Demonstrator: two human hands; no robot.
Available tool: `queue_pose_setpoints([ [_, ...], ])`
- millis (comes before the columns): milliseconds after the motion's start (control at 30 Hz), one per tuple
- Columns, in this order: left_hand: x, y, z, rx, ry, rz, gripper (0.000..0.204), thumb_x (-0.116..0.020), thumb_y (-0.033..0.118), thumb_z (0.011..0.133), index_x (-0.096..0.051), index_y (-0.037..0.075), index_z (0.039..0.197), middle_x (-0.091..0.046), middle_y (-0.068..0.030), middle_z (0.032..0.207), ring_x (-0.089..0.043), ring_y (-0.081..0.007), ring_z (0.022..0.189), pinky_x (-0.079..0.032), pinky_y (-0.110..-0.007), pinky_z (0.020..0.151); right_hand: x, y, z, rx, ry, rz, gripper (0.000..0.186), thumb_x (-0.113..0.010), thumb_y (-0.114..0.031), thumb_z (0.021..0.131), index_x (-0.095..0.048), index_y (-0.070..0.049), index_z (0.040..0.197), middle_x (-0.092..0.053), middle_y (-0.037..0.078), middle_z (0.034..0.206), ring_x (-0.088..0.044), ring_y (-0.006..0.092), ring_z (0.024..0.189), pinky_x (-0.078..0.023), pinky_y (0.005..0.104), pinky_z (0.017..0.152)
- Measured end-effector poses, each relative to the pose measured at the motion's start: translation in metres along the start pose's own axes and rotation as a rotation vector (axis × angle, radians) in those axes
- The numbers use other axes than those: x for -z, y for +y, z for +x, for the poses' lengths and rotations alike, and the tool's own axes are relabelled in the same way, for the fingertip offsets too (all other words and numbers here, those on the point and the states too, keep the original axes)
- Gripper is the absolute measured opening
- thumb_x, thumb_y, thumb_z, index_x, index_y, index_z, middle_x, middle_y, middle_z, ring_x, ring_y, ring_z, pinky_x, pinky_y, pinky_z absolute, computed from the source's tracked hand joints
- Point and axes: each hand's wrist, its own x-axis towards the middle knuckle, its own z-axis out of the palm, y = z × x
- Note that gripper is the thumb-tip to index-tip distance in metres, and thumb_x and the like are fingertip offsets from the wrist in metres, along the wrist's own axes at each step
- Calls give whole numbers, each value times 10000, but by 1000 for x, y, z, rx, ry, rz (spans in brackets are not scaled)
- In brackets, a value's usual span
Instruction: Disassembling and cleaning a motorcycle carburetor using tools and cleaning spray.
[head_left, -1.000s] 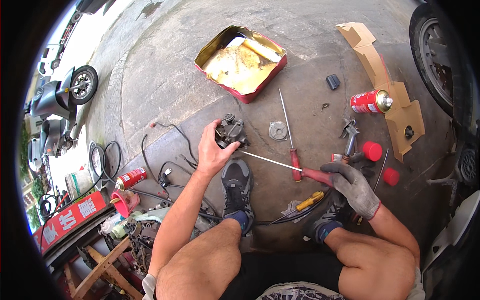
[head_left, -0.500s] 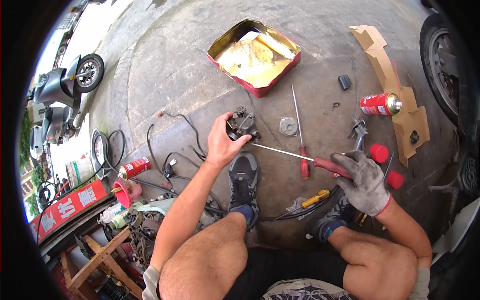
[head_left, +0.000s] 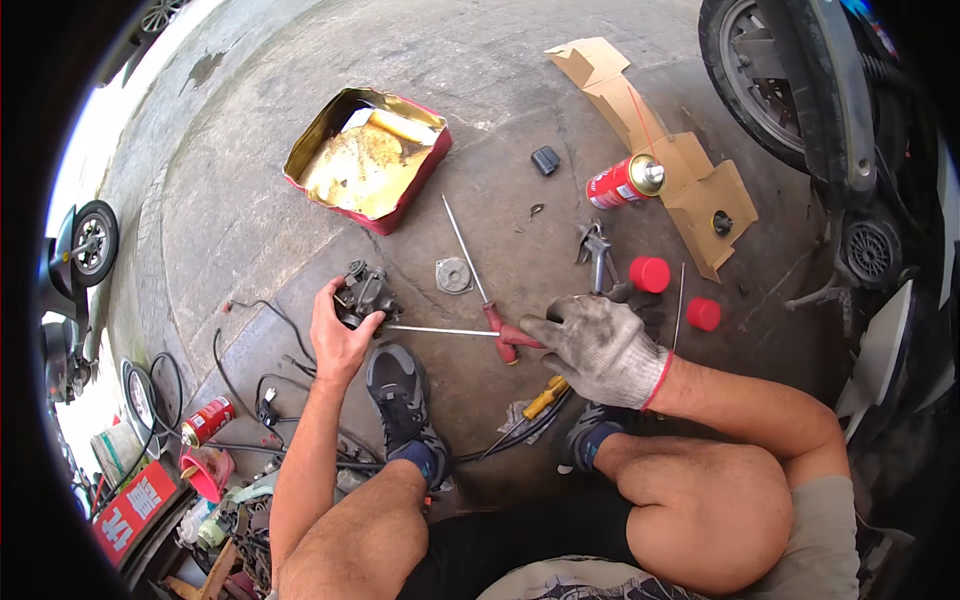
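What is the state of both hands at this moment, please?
Left hand: closed, holding the dark metal part.
Right hand, gloved: closed, holding the red screwdriver handle.

Held red-handled steel screwdriver [head_left: 450, 331]: end hidden under grey-gloved right hand [head_left: 602, 348] | blocky dark metal part [head_left: 368, 292]: edge behind bare left hand [head_left: 340, 338] | black-tyred wheel [head_left: 752, 85]: cropped above

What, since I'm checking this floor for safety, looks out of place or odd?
The right hand wears a smudged glove while the left hand is bare, an odd mismatch. The red tin also looks odd: its inside is stained brown.
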Motion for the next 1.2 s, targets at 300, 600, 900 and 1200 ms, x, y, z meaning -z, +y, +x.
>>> queue_pose_setpoints([
  [300,-6,-5,3,-44,6,8,761,-880,165,684,-521,-18,1328,-603,-195,1282,-586,-369,1202,-464,-416,1037,-5,4,8,34,-108,-42,311,-632,-275,927,-686,-133,1198,-649,111,848,-684,306,703,-551,452,599],
  [600,-8,-3,0,-48,41,3,731,-886,238,688,-551,5,1295,-630,-180,1205,-617,-353,1137,-487,-410,991,-7,-3,8,2,-91,-94,356,-681,-275,889,-679,-155,1224,-650,117,805,-688,327,674,-527,467,568],
  [900,-4,-5,1,-50,48,-8,767,-916,290,663,-549,-8,1266,-617,-182,1201,-595,-368,1132,-488,-432,983,-6,-4,16,-2,-35,0,388,-770,-169,783,-704,-122,1163,-650,107,836,-662,333,711,-508,435,626],
  [1200,-5,-7,2,-88,60,4,741,-901,280,677,-552,7,1271,-626,-179,1184,-614,-358,1118,-494,-416,970,-13,5,12,-149,-90,149,382,-791,-188,789,-699,-122,1154,-682,119,902,-682,345,770,-533,443,669],
])
